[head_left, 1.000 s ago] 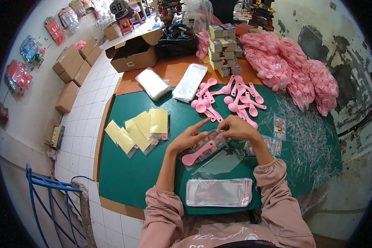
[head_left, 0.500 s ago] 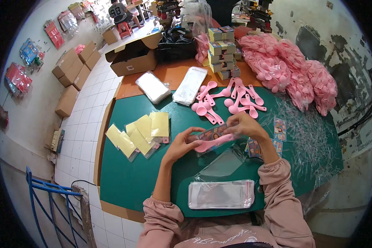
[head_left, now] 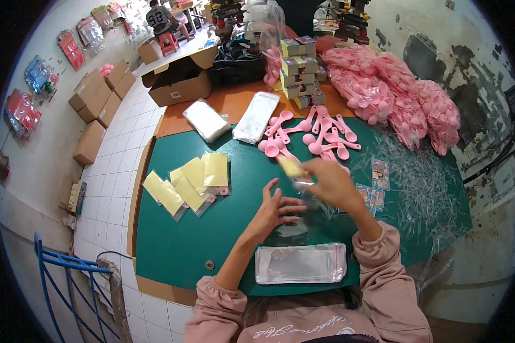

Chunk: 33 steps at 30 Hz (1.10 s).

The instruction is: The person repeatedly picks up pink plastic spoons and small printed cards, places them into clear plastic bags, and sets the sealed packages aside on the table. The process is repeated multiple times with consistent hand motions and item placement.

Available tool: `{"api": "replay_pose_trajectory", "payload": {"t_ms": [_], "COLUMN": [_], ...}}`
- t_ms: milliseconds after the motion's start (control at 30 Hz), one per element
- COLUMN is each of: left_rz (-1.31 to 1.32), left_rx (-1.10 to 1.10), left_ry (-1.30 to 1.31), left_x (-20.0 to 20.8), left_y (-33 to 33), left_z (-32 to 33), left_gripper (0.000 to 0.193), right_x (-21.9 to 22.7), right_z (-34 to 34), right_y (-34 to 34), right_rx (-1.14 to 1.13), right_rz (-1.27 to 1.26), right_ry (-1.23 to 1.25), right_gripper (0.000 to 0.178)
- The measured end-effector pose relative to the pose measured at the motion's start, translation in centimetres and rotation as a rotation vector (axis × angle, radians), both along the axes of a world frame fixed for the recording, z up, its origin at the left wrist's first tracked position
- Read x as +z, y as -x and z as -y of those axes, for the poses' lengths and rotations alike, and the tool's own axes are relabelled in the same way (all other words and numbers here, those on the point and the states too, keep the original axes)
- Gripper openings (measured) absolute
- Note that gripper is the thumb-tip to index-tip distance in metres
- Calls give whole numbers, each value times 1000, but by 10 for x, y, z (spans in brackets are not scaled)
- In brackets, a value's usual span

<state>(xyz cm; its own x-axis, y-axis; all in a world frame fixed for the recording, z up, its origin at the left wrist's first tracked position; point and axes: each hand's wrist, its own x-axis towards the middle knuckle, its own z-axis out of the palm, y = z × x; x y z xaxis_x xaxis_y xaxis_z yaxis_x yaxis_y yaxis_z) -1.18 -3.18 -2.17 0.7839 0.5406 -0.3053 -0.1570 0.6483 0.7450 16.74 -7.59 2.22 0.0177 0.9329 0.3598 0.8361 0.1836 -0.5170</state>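
My right hand [head_left: 336,184] is closed on a clear packet with a yellow card face [head_left: 292,167], raised over the middle of the green table mat [head_left: 177,251]; motion smears the packet. Beside it, my left hand [head_left: 273,210] is empty, its fingers spread apart. To the left lie several clear packets with yellow backs [head_left: 215,170], pink handle ends showing at their lower edges. Loose pink measuring spoons [head_left: 320,137] are heaped beyond my hands. Closest to me is a stack of clear plastic bags [head_left: 300,264]. Small printed cards [head_left: 379,174] lie right of my right hand.
Further back are two stacks of clear bags [head_left: 206,120], bundled cards [head_left: 298,66] and an open cardboard box [head_left: 180,88]. Big bags of pink spoons [head_left: 363,94] sit at the back right. Plastic strips [head_left: 423,183] litter the right side. A small round object [head_left: 210,265] lies at the near left.
My left hand has let go of the packet with the pink spoon and opened. My right hand holds the packet, now with its yellow side showing.
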Motion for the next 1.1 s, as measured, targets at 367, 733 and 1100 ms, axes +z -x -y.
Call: {"api": "replay_pose_trajectory", "payload": {"t_ms": [367, 733, 1100], "left_rz": [-158, -179, -205], "left_rx": [-41, -194, -175], "left_ry": [-176, -196, -270], "left_x": [-12, -11, -7], "left_y": [21, 24, 23], "left_z": [-1, -1, 5], "left_gripper": [82, 66, 57], "right_x": [-23, -37, -35], "right_z": [11, 17, 31], "right_y": [14, 8, 40], "right_rx": [-112, -116, 207], "right_rz": [-43, -42, -104], "right_ry": [210, 35, 175], "right_gripper": [48, 40, 18]}}
